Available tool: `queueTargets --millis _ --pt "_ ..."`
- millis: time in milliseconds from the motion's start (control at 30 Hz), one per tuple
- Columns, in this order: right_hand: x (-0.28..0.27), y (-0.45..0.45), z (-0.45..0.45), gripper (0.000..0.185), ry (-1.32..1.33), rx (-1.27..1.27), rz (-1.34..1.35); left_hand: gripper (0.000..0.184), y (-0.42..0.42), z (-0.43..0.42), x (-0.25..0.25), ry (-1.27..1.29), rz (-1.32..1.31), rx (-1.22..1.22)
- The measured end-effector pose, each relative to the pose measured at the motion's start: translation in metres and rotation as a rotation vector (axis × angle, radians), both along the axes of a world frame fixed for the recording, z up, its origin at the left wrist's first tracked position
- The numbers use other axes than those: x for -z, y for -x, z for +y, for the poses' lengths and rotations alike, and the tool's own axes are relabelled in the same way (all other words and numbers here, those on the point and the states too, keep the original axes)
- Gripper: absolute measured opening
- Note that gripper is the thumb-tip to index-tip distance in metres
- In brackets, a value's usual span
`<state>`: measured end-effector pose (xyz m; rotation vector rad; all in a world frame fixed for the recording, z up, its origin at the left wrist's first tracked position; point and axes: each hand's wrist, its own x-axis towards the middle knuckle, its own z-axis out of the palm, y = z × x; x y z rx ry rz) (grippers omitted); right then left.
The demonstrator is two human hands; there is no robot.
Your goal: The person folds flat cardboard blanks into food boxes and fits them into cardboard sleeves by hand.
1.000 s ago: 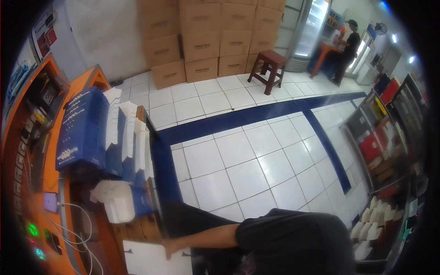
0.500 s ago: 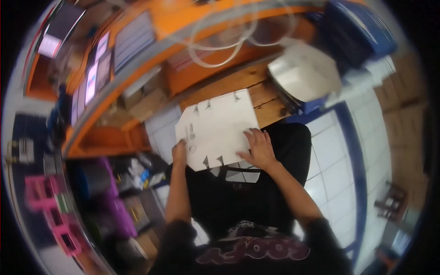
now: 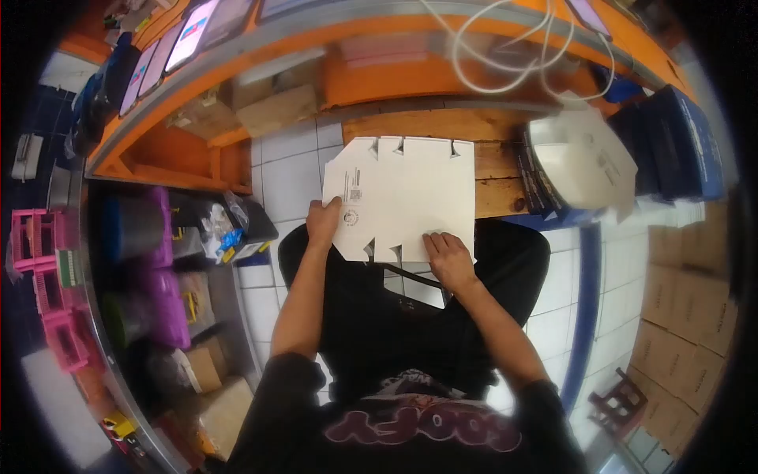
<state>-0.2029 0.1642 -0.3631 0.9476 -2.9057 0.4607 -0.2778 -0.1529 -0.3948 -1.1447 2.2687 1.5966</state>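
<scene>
You hold a white card [image 3: 410, 197] at the center of the frame, flat face up, its notched upper edge overlapping a wooden bench [image 3: 497, 193] and its lower edge above your dark-clad lap [image 3: 395, 340]. Your left hand [image 3: 322, 221] pinches the card's left edge, thumb on the face beside the printed marks; the fingers below are hidden. Your right hand [image 3: 450, 259] lies on the lower right part of the card, its fingers bent and close together; whether the thumb grips from beneath, you cannot tell from this angle.

An orange counter [image 3: 371, 79] arcs across the top of the frame, with lit phones [image 3: 192, 35] at upper left and a looped white cable [image 3: 513, 87] at upper right. More white card [image 3: 584, 154] sits right of the bench, beside blue boxes [image 3: 687, 142]. Cartons [image 3: 687, 340] and a stool [image 3: 620, 403] fill the lower right; purple bins [image 3: 167, 308] stand at left.
</scene>
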Motion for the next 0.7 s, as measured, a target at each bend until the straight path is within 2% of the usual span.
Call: queueTargets --millis 67,100,167,200,233,267,300,367,400,467,500,567,600,700 --pt "-0.001 0.005 -0.004 0.041 0.012 0.008 -0.073 0.057 -0.005 0.007 -0.023 0.372 -0.051 0.155" --pt "-0.005 0.008 -0.004 0.038 0.015 0.015 -0.086 0.057 -0.01 0.013 -0.032 0.368 -0.062 0.153" --pt "-0.021 0.02 -0.005 0.036 0.012 0.027 -0.106 0.056 -0.025 0.026 -0.048 0.973 0.12 0.147" --pt "-0.032 0.03 -0.007 0.029 -0.09 0.015 -0.273 0.056 -0.03 0.027 -0.052 0.969 0.117 0.155" --pt "-0.036 0.04 -0.008 0.021 -0.19 0.002 -0.44 0.055 -0.035 0.028 -0.054 0.902 0.255 0.241" --pt "-0.034 0.048 -0.006 0.013 -0.149 0.006 -0.452 0.055 -0.042 0.028 -0.057 0.831 0.389 0.326" --pt "-0.033 0.057 -0.005 0.014 -0.063 -0.011 -0.484 0.055 -0.05 0.032 -0.061 0.832 0.382 0.335" --pt "-0.034 0.084 -0.009 0.025 -0.231 -0.09 -0.549 0.052 -0.062 0.047 -0.07 0.637 0.438 0.612" --pt "-0.033 0.098 -0.01 0.025 -0.225 -0.087 -0.55 0.052 -0.066 0.053 -0.072 0.64 0.437 0.618" --pt "-0.03 0.12 -0.011 0.033 -0.236 -0.183 -0.663 0.061 -0.073 0.061 -0.077 0.441 0.277 0.908" --pt "-0.028 0.128 -0.012 0.033 -0.23 -0.178 -0.662 0.061 -0.076 0.065 -0.079 0.445 0.278 0.915" --pt "-0.024 0.14 -0.014 0.038 -0.225 -0.179 -0.864 0.071 -0.079 0.071 -0.082 0.646 0.32 1.085" --pt "-0.019 0.144 -0.014 0.041 -0.238 -0.16 -0.903 0.083 -0.078 0.072 -0.081 0.7 0.279 1.153" --pt "-0.009 0.149 -0.014 0.042 -0.228 -0.124 -1.049 0.083 -0.078 0.076 -0.079 0.812 0.294 1.22"
